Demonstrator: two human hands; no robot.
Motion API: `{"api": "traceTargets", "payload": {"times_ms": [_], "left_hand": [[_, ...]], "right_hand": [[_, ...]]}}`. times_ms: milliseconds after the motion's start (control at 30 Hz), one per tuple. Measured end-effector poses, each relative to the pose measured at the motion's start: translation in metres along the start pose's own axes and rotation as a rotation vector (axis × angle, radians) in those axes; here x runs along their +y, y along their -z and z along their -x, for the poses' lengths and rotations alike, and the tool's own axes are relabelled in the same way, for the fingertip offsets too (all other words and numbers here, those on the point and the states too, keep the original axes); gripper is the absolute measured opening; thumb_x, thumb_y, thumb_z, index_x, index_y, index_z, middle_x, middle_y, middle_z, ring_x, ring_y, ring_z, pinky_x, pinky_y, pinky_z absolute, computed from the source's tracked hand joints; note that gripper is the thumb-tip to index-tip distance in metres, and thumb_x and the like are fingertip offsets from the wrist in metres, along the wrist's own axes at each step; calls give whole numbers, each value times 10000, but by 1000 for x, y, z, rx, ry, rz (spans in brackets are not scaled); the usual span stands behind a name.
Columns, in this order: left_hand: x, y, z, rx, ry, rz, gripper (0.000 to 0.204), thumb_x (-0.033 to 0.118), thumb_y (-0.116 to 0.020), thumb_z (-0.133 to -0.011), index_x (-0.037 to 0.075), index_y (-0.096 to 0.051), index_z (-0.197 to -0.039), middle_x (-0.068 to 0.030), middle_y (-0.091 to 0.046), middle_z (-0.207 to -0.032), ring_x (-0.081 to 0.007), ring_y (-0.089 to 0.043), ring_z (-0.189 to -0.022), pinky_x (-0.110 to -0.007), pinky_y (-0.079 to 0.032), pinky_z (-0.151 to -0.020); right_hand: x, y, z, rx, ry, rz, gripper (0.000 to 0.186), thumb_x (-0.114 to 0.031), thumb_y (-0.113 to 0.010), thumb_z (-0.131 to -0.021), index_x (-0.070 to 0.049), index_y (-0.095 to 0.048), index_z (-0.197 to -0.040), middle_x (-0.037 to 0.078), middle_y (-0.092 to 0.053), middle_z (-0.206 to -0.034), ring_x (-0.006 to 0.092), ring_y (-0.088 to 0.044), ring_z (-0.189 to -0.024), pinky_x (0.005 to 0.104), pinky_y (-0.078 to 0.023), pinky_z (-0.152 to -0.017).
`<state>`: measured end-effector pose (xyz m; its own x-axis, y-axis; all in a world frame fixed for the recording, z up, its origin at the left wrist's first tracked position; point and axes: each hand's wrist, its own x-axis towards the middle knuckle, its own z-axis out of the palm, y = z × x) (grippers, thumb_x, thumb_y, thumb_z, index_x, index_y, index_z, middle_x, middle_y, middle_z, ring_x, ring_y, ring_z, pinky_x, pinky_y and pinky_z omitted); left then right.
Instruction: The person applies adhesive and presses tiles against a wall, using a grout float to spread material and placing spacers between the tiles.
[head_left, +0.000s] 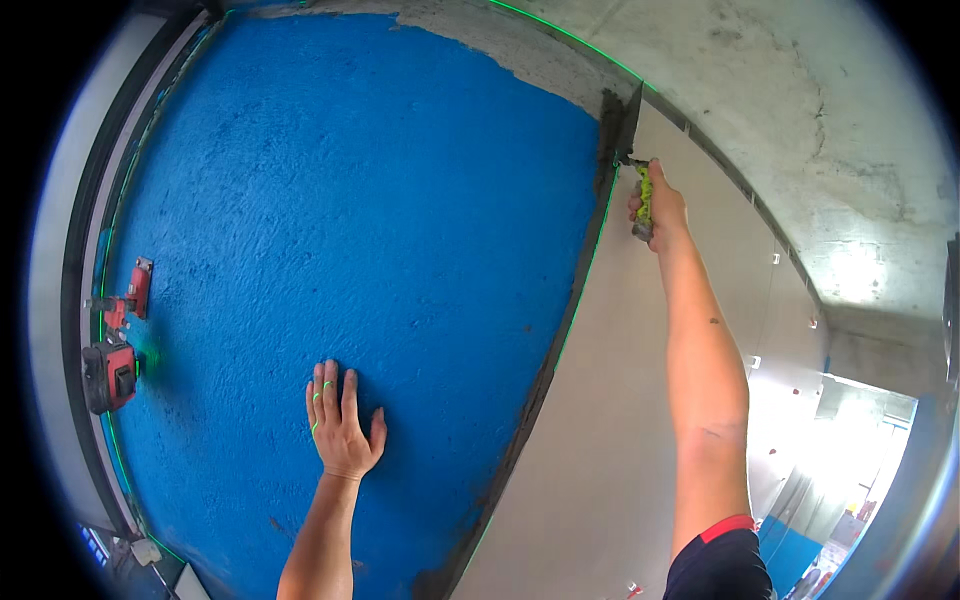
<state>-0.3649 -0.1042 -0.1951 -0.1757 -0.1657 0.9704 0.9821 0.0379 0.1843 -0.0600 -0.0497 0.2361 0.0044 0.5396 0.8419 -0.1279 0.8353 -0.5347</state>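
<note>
My left hand lies flat on the blue-coated wall, fingers stretched upward. A thin green laser line crosses its fingers. High at the right, my right hand is closed round the yellow-green and grey handle of a trowel. The trowel's dark metal blade points up into the corner where the blue wall meets the beige tiled wall. Beside the blade runs a strip of dark grey mortar, which goes on down along the corner.
A red and black laser level hangs on a red bracket at the left edge of the blue wall, next to a dark frame. Green laser lines trace the wall edges. Above is a bare concrete ceiling. A bright opening shows at lower right.
</note>
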Motion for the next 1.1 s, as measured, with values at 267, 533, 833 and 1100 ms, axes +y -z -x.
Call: {"api": "traceTargets", "payload": {"times_ms": [267, 533, 833, 1100], "left_hand": [[-1, 2, 1, -27, 28, 37, 635, 269, -567, -843, 32, -413, -1412, -236, -358, -1493, -432, -314, -1401, -574, -248, -1136], [1, 1, 0, -11, 27, 53, 639, 268, -581, -836, 35, -421, -1408, -232, -379, -1484, -431, -331, -1394, -570, -261, -1131], [3, -1, 1, -8, 18, 30, 622, 285, -568, -860, 30, -424, -1409, -231, -371, -1490, -422, -321, -1402, -567, -250, -1136], [3, -1, -3, 16, 5, 4, 634, 272, -575, -852, 26, -424, -1416, -243, -390, -1472, -428, -339, -1392, -561, -271, -1129]], "right_hand": [[-2, 7, 42, -62, 8, -3, 471, -522, -543, -956, -85, -552, -778, 32, -522, -604, 140, -508, -499, 283, -421, -455], [-26, -7, 25, -123, 91, -33, 463, -557, -528, -953, -112, -528, -826, 3, -511, -661, 114, -490, -514, 276, -395, -453], [5, 7, 47, -102, -13, -42, 430, -513, -531, -964, -105, -536, -827, 19, -522, -646, 144, -509, -537, 290, -412, -483], [67, -33, 187, -182, -89, -152, 392, -418, -583, -962, -27, -557, -961, 37, -520, -730, 144, -566, -593, 303, -508, -511]]}}
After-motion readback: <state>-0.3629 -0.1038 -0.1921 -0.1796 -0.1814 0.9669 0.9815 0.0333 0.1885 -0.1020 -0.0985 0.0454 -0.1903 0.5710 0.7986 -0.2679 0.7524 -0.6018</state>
